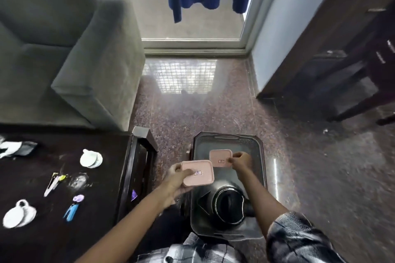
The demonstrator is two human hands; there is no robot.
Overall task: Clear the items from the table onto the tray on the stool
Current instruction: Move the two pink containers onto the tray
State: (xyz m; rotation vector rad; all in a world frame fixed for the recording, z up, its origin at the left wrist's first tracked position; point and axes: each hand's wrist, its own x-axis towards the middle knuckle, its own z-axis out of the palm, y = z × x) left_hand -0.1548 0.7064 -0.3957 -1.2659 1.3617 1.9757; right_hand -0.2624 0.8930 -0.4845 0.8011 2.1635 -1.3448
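Holding a pink box in each closed hand: my right hand (241,160) has its pink box (220,157) low over the tray (259,156). My left hand (178,179) grips the second pink box (197,173) just left of the tray's edge. The cups (91,158) and clips (71,211) lie well left on the table (32,177), nearer my left hand.

The two pink boxes (197,174) are looking like matt plastic, pretty smooth. The tray (259,151) is showing a dark glossy plastic finish, and the black kettle (228,206) on it is shining too. The table (42,237) is looking like dark polished wood, the floor (213,113) glossy speckled stone, the sofa (96,60) grey cloth.
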